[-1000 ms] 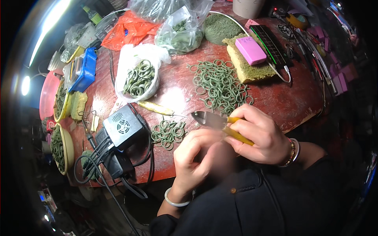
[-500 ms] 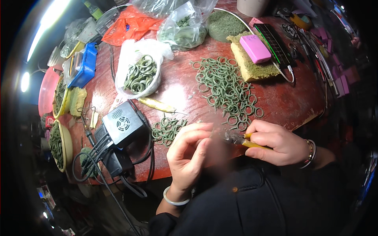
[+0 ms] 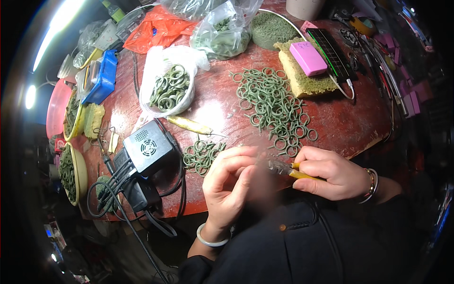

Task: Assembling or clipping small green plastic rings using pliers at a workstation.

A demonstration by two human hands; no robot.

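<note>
My right hand [image 3: 331, 173] is wrapped round the yellow handles of a pair of pliers [image 3: 303, 175], whose metal jaws point left toward my other hand. My left hand [image 3: 227, 180] is closed in a pinch facing the jaws; a brown blur covers its fingertips, so what they hold is hidden. Just beyond both hands lies a large pile of small green rings with short stems [image 3: 270, 106]. Left of it, beside my left fingers, sits a smaller pile of similar rings [image 3: 201, 156]. A yellow-handled pointed tool [image 3: 190, 125] rests behind that smaller pile.
A bag-lined white tub [image 3: 190, 97] holds bigger green rings. To the left stand a black box with a fan grille [image 3: 150, 144], cables and bowls of green pieces [image 3: 81, 175]. At the back right, a pink box [image 3: 308, 58] sits on a sponge block [image 3: 295, 78] beside a black power bank [image 3: 332, 54].
Both hands stay almost in place, with the pliers still in my right hand. The whole view has shifted very slightly.
</note>
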